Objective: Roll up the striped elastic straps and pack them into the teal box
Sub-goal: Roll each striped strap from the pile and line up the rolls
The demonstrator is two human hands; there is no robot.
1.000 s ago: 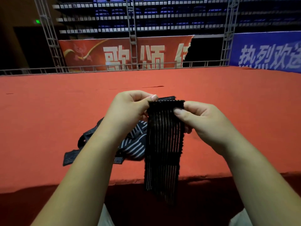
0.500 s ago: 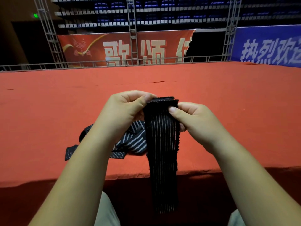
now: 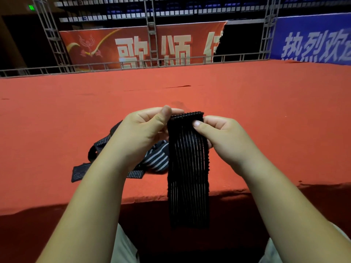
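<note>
Head view: black strap (image 3: 188, 168), thin pale stripes.

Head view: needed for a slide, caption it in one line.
Left hand and right hand pinch a hanging striped strap by its top, over a red table.

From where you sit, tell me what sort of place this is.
Probably an indoor arena or event hall: tiered blue seats behind, grey metal trusses, a red printed banner, and a red-carpeted stage.

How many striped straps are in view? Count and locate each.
2. One strap hangs from the left hand and right hand, which pinch its top. The other strap lies bunched on the red table behind the left forearm; more may hide there.
</note>
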